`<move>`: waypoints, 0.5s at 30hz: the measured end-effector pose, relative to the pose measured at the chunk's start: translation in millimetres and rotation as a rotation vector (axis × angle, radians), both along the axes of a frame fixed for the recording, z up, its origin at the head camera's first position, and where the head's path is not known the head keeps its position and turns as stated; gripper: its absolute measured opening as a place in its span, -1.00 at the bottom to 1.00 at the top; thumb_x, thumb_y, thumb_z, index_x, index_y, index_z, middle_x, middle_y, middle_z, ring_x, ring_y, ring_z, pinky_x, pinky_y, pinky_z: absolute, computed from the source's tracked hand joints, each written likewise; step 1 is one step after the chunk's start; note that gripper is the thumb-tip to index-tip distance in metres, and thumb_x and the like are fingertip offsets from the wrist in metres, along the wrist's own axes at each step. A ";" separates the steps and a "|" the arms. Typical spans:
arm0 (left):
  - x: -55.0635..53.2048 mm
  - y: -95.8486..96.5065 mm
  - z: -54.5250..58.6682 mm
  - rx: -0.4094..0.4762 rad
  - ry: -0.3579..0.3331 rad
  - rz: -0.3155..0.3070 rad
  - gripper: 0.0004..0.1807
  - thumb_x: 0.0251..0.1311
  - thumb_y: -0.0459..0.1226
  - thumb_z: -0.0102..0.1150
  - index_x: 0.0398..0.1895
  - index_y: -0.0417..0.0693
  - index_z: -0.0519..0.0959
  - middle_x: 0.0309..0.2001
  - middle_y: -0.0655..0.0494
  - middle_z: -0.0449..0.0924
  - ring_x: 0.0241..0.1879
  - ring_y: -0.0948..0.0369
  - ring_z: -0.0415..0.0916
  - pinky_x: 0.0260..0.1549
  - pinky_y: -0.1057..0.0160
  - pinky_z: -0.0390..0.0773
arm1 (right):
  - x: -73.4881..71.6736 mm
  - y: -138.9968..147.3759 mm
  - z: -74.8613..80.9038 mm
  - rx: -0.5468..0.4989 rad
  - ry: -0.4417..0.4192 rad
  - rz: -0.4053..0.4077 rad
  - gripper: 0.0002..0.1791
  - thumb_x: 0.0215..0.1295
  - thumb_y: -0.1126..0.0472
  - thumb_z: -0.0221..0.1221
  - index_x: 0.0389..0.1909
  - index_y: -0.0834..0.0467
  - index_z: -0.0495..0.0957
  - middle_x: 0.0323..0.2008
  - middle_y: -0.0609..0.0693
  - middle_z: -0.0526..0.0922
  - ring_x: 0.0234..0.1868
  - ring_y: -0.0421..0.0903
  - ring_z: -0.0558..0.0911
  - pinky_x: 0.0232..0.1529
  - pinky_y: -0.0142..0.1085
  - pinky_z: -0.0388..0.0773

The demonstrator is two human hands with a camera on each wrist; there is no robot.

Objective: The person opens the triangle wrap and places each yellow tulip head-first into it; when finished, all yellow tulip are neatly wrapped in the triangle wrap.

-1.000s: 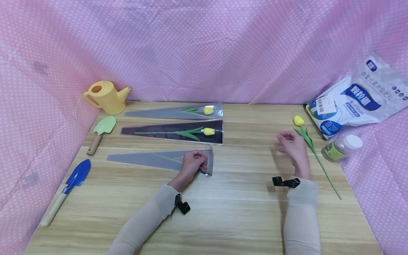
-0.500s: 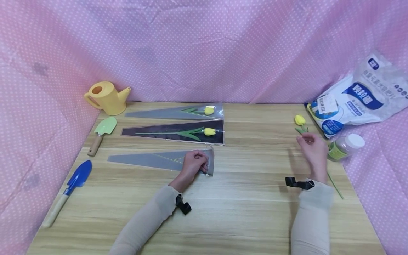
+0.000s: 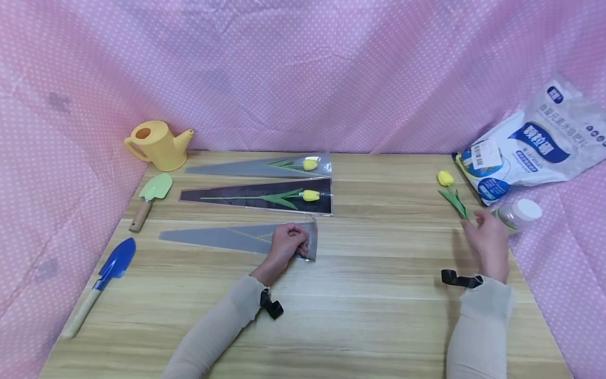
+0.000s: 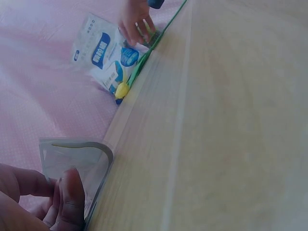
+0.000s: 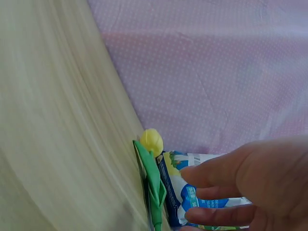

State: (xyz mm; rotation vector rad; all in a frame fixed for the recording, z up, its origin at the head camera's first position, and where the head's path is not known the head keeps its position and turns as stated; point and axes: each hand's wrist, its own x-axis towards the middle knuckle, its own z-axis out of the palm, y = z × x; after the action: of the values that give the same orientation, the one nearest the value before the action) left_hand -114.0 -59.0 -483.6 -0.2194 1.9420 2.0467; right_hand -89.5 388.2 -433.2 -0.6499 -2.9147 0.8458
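My left hand pinches the wide end of a grey flower sleeve lying on the table. In the left wrist view, the sleeve's mouth bows apart above the thumb. My right hand hovers over the stem of a loose yellow tulip, whose bloom points to the back. The hand hides most of that stem in the head view. Its fingers are spread and slightly bent, with nothing between them, beside the tulip's green leaves in the right wrist view.
Farther back lie a dark sleeve and another grey sleeve, each with a yellow tulip inside. A watering can, green trowel and blue trowel line the left. At right are a fertilizer bag and white-capped bottle.
My right hand has moved right and slightly toward me, from left of the tulip to over its stem. My left hand stays at the sleeve.
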 end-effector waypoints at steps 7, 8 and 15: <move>0.1 0.1 0.0 0.002 0.004 -0.002 -0.91 0.22 -0.51 0.13 -0.31 -0.46 0.55 -0.66 0.13 0.57 -0.70 0.30 0.52 -0.66 0.34 0.59 | 2.4 5.5 -2.4 -0.002 -0.121 -0.012 -0.32 0.47 0.05 -0.01 0.37 0.50 0.22 0.25 0.59 0.35 0.23 0.48 0.40 0.17 0.31 0.38; 0.1 0.1 -0.1 0.004 0.006 -0.002 -0.91 0.23 -0.51 0.13 -0.31 -0.46 0.55 -0.66 0.13 0.57 -0.70 0.30 0.52 -0.66 0.33 0.59 | 2.6 6.1 -3.0 -0.002 -0.133 -0.011 -0.31 0.47 0.05 -0.01 0.37 0.51 0.21 0.26 0.59 0.34 0.23 0.49 0.39 0.18 0.31 0.38; 0.2 -0.2 -1.3 0.008 0.008 -0.004 -0.91 0.23 -0.51 0.11 -0.31 -0.47 0.55 -0.66 0.13 0.57 -0.71 0.29 0.52 -0.66 0.33 0.59 | 4.4 9.1 -12.8 0.058 -0.167 0.020 -0.40 0.45 0.07 -0.02 0.27 0.49 0.35 0.15 0.57 0.44 0.08 0.48 0.47 -0.02 0.30 0.45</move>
State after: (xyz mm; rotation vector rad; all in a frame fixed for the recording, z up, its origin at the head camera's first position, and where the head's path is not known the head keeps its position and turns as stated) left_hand -113.8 -59.2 -484.9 -0.2051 1.9366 2.0555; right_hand -85.1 397.3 -446.0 -0.7216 -3.0852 0.7396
